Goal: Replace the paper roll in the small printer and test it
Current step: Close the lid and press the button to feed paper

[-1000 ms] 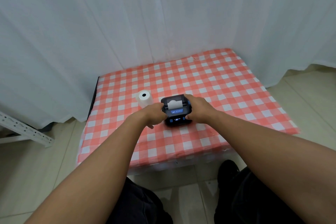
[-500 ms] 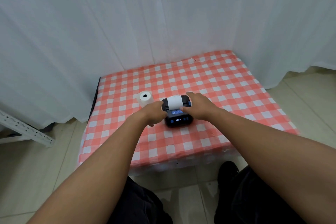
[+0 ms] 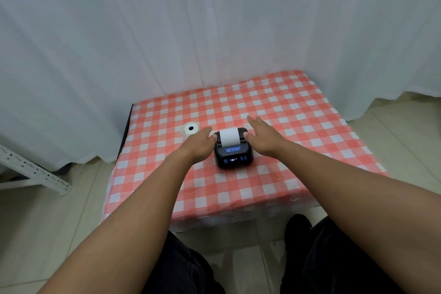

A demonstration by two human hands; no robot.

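Observation:
A small black printer [image 3: 233, 155] with a blue label and a lit display stands on the table with the red-and-white checked cloth [image 3: 298, 126]. A strip of white paper [image 3: 229, 136] sticks up out of its top. My left hand [image 3: 199, 143] rests flat against the printer's left side, fingers spread, thumb at its top corner. My right hand [image 3: 262, 136] lies open beside the printer's right side, thumb touching the top corner. A separate white paper roll [image 3: 190, 130] stands on end just beyond my left hand.
White curtains [image 3: 191, 31] hang right behind the table and at its right. A white perforated metal bracket [image 3: 31, 172] lies on the tiled floor to the left. My dark-trousered legs and a black shoe [image 3: 298, 224] are below the table's front edge.
Both hands have let go of the printer's sides and opened flat. The white paper strip has come out longer from the printer's top. The printer has stayed in place.

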